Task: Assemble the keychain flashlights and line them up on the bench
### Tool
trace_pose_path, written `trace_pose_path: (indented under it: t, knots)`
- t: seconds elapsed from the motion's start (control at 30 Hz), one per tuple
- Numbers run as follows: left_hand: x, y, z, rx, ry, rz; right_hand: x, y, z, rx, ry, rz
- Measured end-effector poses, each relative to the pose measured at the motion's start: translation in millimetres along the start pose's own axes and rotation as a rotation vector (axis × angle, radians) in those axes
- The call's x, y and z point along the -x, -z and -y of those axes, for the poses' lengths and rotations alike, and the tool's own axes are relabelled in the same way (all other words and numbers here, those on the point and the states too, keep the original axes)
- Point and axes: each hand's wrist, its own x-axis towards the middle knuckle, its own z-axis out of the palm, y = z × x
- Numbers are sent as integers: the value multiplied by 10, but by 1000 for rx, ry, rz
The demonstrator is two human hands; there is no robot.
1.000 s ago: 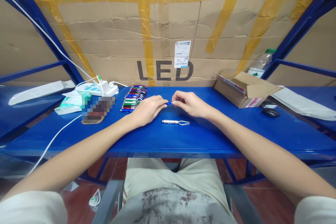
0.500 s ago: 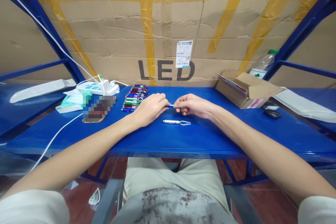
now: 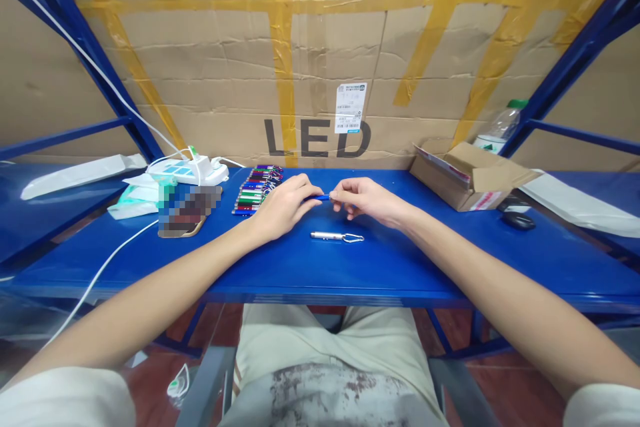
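Note:
A small blue pen-shaped torch (image 3: 320, 197) is held level just above the blue table (image 3: 350, 267). My left hand (image 3: 283, 205) is closed around its left end, and my right hand (image 3: 364, 200) pinches its right end. Most of the torch is hidden inside my fingers. A silver torch with a wire clip (image 3: 336, 237) lies on the table just in front of my hands, touched by neither. A row of several coloured torches (image 3: 255, 189) lies side by side to the left of my left hand.
An open cardboard box (image 3: 470, 177) stands at the back right, with a black mouse (image 3: 517, 220) and a plastic bottle (image 3: 497, 127) near it. A white power strip (image 3: 193, 170) and its cable sit at the back left, beside a tissue pack (image 3: 135, 193). A taped cardboard wall closes the back.
Both hands stay on the blue torch; my fingers have shifted slightly on it. The silver torch has not moved.

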Motion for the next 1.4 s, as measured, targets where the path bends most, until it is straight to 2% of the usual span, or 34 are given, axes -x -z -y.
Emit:
trace_pose_path:
  t: [0.13, 0.23, 0.37, 0.53, 0.67, 0.87, 1.03, 1.2, 1.4]
  knots:
    - [0, -36, 34, 37, 32, 2, -44, 3, -58, 157, 158, -81]
    - [1, -61, 48, 62, 53, 11, -58, 20, -96, 287, 240, -83]
    - [3, -84, 70, 79, 66, 16, -24, 35, -85, 461, 309, -68]
    - [4, -81, 83, 104, 70, 5, 17, 28, -37, 559, 351, -77]
    - [16, -50, 55, 73, 32, 19, 13, 26, -27, 546, 343, -63]
    - [32, -15, 25, -51, -80, 20, -12, 28, -44, 349, 183, 3]
    - [37, -24, 27, -127, -137, 13, -17, 20, -47, 244, 121, 18]
    - [36, -40, 32, -109, -103, 20, -12, 27, -19, 206, 95, 16]
    - [-12, -50, 40, 111, 55, -11, -28, 134, 8, 338, 180, 0]
